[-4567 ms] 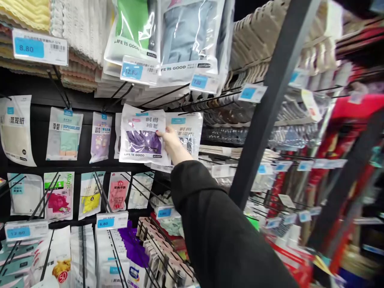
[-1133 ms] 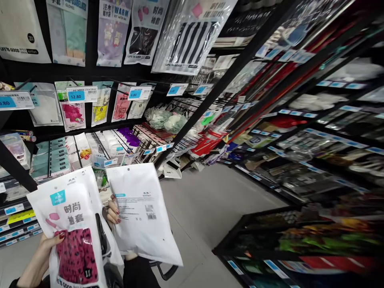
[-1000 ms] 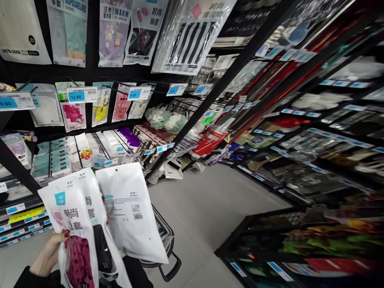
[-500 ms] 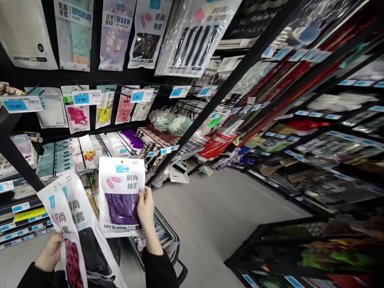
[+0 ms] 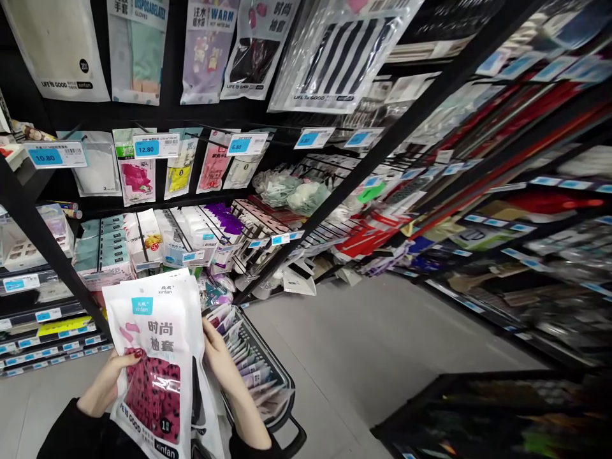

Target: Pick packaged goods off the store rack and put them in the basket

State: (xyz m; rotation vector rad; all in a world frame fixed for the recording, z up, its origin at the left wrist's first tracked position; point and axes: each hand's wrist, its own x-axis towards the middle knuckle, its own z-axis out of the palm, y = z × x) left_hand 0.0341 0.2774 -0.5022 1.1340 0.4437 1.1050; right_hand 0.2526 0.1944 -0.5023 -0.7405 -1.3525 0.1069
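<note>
My left hand (image 5: 108, 382) is closed on the lower left edge of a stack of white sleeve packets, thumb in front. The front sleeve packet (image 5: 150, 382) has a window showing dark pink sleeves with black spots. Behind it, a second packet with black contents (image 5: 197, 389) shows along the right side. My right hand (image 5: 220, 357) grips the stack's right edge, its fingertips hidden behind the packets. The purple sleeve packet cannot be seen. Below and right of my hands stands a dark shopping basket (image 5: 268, 357) filled with a row of upright packets.
Ahead is a black shelf rack with hanging packets, among them a striped packet (image 5: 349, 64) and a glove packet (image 5: 138, 51). Boxed goods (image 5: 102, 248) fill the lower shelf. A slanting black post (image 5: 354, 166) crosses the view. Grey floor (image 5: 325, 344) runs along the aisle, with more shelves right.
My right hand has moved left to the stack, and the purple packet has gone from sight. The spotted packet now faces me squarely, and more of the basket shows.
</note>
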